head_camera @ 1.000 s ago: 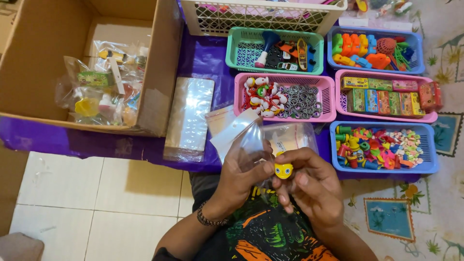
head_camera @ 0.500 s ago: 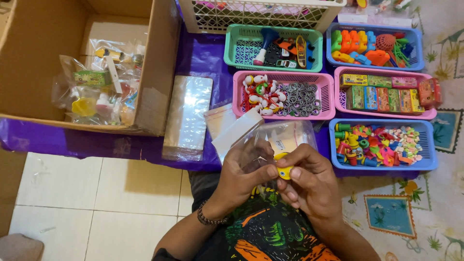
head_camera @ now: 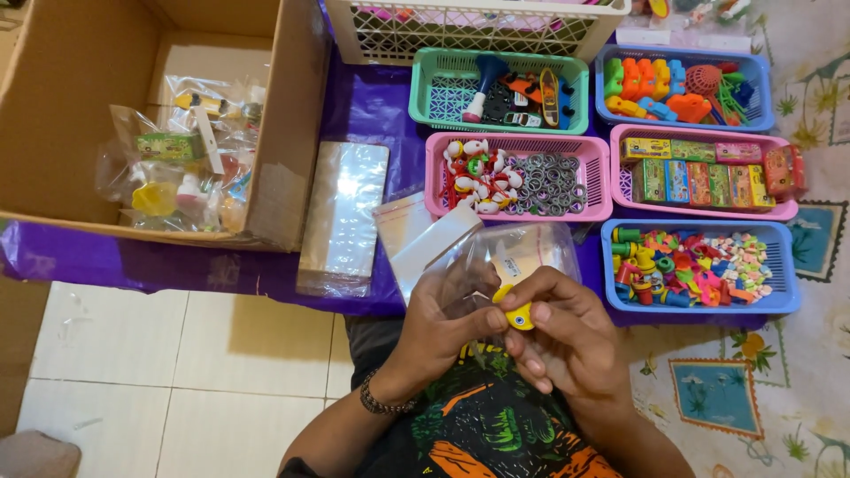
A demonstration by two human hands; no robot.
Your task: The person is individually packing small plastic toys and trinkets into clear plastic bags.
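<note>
The left hand (head_camera: 443, 323) has its grip closed on the mouth of a clear, crinkly plastic bag (head_camera: 522, 252), thumb on the near side and fingers curled behind the film, so the bag stands up from the hand toward the baskets. The right hand (head_camera: 567, 341) pinches a small yellow round plastic toy (head_camera: 516, 314) with a dark eye-like dot between thumb and forefinger, the other fingers curled loosely beneath; the toy sits right at the bag's opening, touching the left thumb, and whether any part of it is already inside the film cannot be told. A dark beaded bracelet (head_camera: 382, 405) circles the left wrist. Both hands hover at the near edge of the counter covered in purple cloth (head_camera: 367, 106). Just beyond the bag stands a pink plastic basket (head_camera: 518, 173) holding red-and-white toys and grey metal rings, and to its right a blue plastic basket (head_camera: 699, 265) full of small mixed-colour trinkets. Left of the bag lies a flat stack of clear empty bags (head_camera: 343, 217), and beside that an open brown cardboard box (head_camera: 106, 106) containing filled clear packets. Farther back are a green basket (head_camera: 500, 88) and a white lattice basket (head_camera: 478, 26).
</note>
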